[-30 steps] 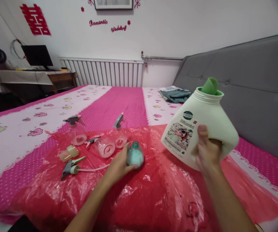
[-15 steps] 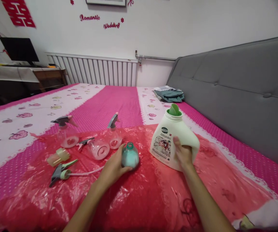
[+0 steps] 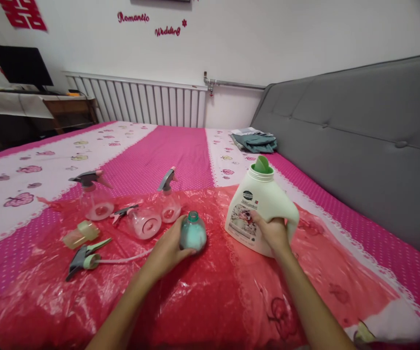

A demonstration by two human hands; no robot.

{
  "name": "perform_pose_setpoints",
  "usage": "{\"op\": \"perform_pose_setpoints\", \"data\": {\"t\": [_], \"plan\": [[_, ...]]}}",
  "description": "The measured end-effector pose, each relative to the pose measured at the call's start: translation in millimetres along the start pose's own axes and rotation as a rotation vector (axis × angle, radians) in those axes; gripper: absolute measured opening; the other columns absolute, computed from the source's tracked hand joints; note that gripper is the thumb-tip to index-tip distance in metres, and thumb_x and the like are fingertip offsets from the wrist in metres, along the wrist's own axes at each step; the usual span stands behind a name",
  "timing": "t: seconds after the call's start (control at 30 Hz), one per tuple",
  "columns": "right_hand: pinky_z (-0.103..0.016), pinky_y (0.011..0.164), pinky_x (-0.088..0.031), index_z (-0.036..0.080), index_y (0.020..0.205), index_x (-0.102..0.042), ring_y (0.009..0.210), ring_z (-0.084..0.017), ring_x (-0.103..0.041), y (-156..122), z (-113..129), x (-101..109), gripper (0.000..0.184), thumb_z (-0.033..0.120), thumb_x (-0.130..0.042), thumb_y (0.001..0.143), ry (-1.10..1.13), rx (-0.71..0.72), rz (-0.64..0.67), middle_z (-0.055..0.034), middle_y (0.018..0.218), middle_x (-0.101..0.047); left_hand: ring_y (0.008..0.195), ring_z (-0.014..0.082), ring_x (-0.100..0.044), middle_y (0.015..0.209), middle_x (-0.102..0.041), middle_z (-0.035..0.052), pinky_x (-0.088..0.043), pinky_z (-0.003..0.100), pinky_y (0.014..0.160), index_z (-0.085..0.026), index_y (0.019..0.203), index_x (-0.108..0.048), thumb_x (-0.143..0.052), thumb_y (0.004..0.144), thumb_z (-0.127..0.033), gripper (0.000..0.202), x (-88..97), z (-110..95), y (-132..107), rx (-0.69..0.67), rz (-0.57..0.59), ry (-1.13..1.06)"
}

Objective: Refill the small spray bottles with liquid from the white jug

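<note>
The left hand (image 3: 168, 247) clasps a green bottle (image 3: 194, 235), the right hand (image 3: 274, 234) a pale jug (image 3: 264, 195) — most fingertips hidden.

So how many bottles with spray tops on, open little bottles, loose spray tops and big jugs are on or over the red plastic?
Bottles with spray tops on: 3
Open little bottle: 1
Loose spray top: 1
Big jug: 1
Total: 6

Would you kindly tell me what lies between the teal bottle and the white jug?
In the head view, only red plastic sheet shows between the teal bottle, in the left hand, and the white jug, in the right hand.
</note>
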State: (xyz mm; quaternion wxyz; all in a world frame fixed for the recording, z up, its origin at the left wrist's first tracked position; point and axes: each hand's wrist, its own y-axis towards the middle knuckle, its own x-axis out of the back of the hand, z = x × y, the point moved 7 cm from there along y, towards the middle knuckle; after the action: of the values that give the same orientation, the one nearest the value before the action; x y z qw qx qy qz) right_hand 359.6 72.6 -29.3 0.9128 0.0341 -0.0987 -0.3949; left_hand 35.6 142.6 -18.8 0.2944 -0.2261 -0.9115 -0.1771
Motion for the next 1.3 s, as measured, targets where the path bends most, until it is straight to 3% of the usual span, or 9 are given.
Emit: {"op": "perform_pose_setpoints", "data": {"t": [0.17, 0.57, 0.67, 0.77, 0.87, 0.97, 1.1, 1.2, 1.3], "plan": [[-0.037, 0.104, -0.056, 0.008, 0.126, -0.063, 0.111, -0.017, -0.061, -10, 5, -9, 0.04, 0.04, -0.071, 0.104, 0.02, 0.052, 0.007, -0.0103, 0.118, -0.06, 0.151, 0.0415, -0.049, 0.161, -0.053, 0.0184, -0.035, 0.061, 0.124, -0.026, 0.154, -0.042, -0.082, 0.074, -0.029, 0.09, 0.4, -4, 2, -0.029, 0.034, 0.01], [-0.043, 0.11, -0.052, 0.009, 0.13, -0.062, 0.112, -0.019, -0.061, -13, -5, 7, 0.048, 0.044, -0.076, 0.1, -0.112, 0.085, -0.079, -0.0105, 0.119, -0.06, 0.153, 0.0434, -0.046, 0.164, -0.047, 0.0238, -0.036, 0.064, 0.125, -0.019, 0.155, -0.036, -0.076, 0.082, -0.035, 0.085, 0.6, -3, -4, -0.026, 0.017, 0.029], [-0.044, 0.111, -0.05, 0.01, 0.134, -0.059, 0.115, -0.021, -0.06, -22, -3, 6, 0.062, 0.056, -0.076, 0.095, -0.129, 0.141, -0.101, -0.0125, 0.123, -0.06, 0.154, 0.0426, -0.045, 0.164, -0.046, 0.0239, -0.035, 0.064, 0.126, -0.019, 0.155, -0.035, -0.076, 0.082, -0.035, 0.085, 2.6, -4, -5, -0.03, 0.007, 0.032], [-0.044, 0.114, -0.048, 0.01, 0.143, -0.055, 0.12, -0.025, -0.059, -41, 2, 2, 0.09, 0.073, -0.075, 0.082, -0.137, 0.198, -0.125, -0.0158, 0.13, -0.058, 0.154, 0.0416, -0.044, 0.164, -0.046, 0.0226, -0.034, 0.065, 0.126, -0.021, 0.155, -0.035, -0.077, 0.083, -0.034, 0.084, 4.9, -3, -8, -0.037, -0.007, 0.039], [-0.043, 0.123, -0.041, 0.005, 0.159, -0.04, 0.14, -0.031, -0.047, -67, 5, 1, 0.114, 0.081, -0.067, 0.078, -0.151, 0.227, -0.184, -0.0207, 0.151, -0.044, 0.156, 0.0417, -0.042, 0.166, -0.044, 0.0225, -0.032, 0.066, 0.127, -0.023, 0.157, -0.033, -0.078, 0.083, -0.032, 0.086, 10.0, -2, -14, -0.058, -0.038, 0.06], [-0.048, 0.131, -0.029, 0.001, 0.167, -0.028, 0.154, -0.035, -0.029, -90, 3, 3, 0.119, 0.077, -0.064, 0.083, -0.162, 0.218, -0.252, -0.0206, 0.163, -0.026, 0.154, 0.0404, -0.045, 0.164, -0.047, 0.0214, -0.036, 0.065, 0.125, -0.025, 0.157, -0.033, -0.075, 0.089, -0.034, 0.08, 22.0, -8, -27, -0.084, -0.094, 0.106], [-0.056, 0.132, -0.023, 0.002, 0.163, -0.037, 0.152, -0.038, -0.032, -106, -2, 3, 0.11, 0.072, -0.067, 0.082, -0.118, 0.229, -0.25, -0.0211, 0.159, -0.034, 0.143, 0.0337, -0.058, 0.153, -0.058, 0.0147, -0.048, 0.056, 0.117, -0.028, 0.149, -0.041, -0.062, 0.101, -0.037, 0.054, 52.1, -19, -55, -0.08, -0.236, 0.176], [-0.056, 0.125, -0.037, 0.006, 0.157, -0.038, 0.145, -0.036, -0.043, -111, -2, 7, 0.102, 0.064, -0.072, 0.08, -0.013, 0.274, -0.257, -0.024, 0.153, -0.038, 0.131, 0.0333, -0.063, 0.139, -0.065, 0.0124, -0.052, 0.053, 0.109, -0.027, 0.14, -0.05, -0.056, 0.104, -0.039, 0.039, 80.9, -16, -78, -0.061, -0.396, 0.33], [-0.042, 0.109, -0.053, 0.011, 0.15, -0.038, 0.127, -0.027, -0.058, -115, 4, 15, 0.095, 0.052, -0.079, 0.075, 0.109, 0.316, -0.283, -0.0206, 0.141, -0.045, 0.12, 0.0375, -0.063, 0.126, -0.065, 0.0154, -0.05, 0.057, 0.105, -0.021, 0.127, -0.062, -0.048, 0.105, -0.041, 0.033, 111.1, -1, -100, 0.012, -0.564, 0.607]]}}
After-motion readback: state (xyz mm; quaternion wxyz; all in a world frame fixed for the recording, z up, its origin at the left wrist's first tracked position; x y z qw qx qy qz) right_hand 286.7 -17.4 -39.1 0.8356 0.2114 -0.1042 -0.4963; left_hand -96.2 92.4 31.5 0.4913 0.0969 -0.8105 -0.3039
